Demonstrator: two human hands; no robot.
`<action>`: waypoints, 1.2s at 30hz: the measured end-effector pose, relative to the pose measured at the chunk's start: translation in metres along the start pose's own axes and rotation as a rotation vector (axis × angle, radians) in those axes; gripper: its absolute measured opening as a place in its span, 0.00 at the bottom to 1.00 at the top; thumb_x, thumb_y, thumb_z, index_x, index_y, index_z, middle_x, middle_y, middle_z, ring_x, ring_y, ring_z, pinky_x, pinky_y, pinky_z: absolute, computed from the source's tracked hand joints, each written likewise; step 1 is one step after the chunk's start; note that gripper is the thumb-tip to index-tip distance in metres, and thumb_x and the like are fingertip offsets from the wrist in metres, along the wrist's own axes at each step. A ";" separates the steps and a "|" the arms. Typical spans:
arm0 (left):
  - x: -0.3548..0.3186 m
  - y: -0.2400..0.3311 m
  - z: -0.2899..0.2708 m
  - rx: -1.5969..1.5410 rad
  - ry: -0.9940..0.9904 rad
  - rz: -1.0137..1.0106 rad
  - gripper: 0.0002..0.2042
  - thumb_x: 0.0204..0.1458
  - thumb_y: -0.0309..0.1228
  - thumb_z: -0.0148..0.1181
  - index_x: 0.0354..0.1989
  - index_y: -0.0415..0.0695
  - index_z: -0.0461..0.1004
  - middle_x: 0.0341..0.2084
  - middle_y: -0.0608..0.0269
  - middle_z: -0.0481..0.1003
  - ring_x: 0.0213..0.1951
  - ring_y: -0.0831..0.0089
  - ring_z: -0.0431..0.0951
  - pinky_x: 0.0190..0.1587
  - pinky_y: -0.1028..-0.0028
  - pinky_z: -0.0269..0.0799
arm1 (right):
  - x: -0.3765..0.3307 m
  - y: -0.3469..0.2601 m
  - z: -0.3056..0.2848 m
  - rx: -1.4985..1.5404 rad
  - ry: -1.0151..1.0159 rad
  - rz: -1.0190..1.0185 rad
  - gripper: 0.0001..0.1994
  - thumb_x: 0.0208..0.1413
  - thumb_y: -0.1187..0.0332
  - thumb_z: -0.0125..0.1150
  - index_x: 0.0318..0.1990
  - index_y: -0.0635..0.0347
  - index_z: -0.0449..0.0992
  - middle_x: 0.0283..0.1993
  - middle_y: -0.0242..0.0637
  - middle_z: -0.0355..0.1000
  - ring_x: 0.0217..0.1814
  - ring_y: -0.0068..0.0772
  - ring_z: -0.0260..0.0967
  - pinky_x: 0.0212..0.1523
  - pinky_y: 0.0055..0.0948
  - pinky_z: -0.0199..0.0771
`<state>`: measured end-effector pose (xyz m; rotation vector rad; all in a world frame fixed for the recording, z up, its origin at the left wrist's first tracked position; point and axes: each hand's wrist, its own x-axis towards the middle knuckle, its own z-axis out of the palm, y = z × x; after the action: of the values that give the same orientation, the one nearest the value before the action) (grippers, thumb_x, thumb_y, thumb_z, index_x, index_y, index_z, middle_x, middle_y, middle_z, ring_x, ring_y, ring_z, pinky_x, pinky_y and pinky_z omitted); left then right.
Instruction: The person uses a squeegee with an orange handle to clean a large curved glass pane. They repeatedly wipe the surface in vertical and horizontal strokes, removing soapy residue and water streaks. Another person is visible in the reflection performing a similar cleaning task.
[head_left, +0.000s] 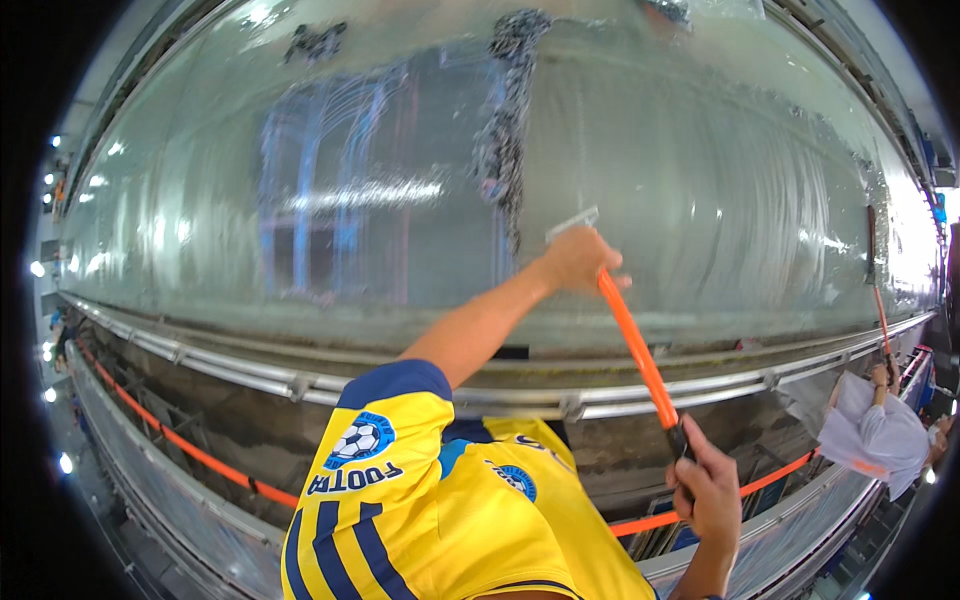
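Observation:
A long tool with an orange pole slants up and away from me over a wet, glossy greenish sheet surface. My right hand is closed round the black grip at its near end. Farther out, my left hand wraps round the pole close to its far end. A flat, pale metal-looking head shows just beyond that hand, partly hidden by it; whether it is a scraper or a squeegee I cannot tell. Left of the head, a ridge of dark grey crumpled residue runs away from me across the surface.
Metal rails cross between me and the sheet. Bluish streaked film lies left of the ridge, with another dark clump beyond. At right, a person in white holds a similar orange pole. An orange bar runs low behind the rails.

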<state>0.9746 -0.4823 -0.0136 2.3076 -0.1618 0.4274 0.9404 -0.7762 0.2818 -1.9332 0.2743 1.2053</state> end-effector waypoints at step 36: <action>0.174 -0.241 -0.134 0.229 0.201 -0.062 0.30 0.49 0.53 0.66 0.09 0.47 0.59 0.08 0.54 0.62 0.15 0.50 0.67 0.25 0.56 0.69 | 0.173 -0.227 0.079 0.011 -0.054 -0.208 0.27 0.59 0.76 0.51 0.69 0.62 0.66 0.30 0.30 0.71 0.14 0.12 0.54 0.13 0.17 0.50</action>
<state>1.1617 -0.2156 -0.0280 2.4665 0.0609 0.6720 1.1060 -0.5343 0.2429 -1.8653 0.0496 1.1135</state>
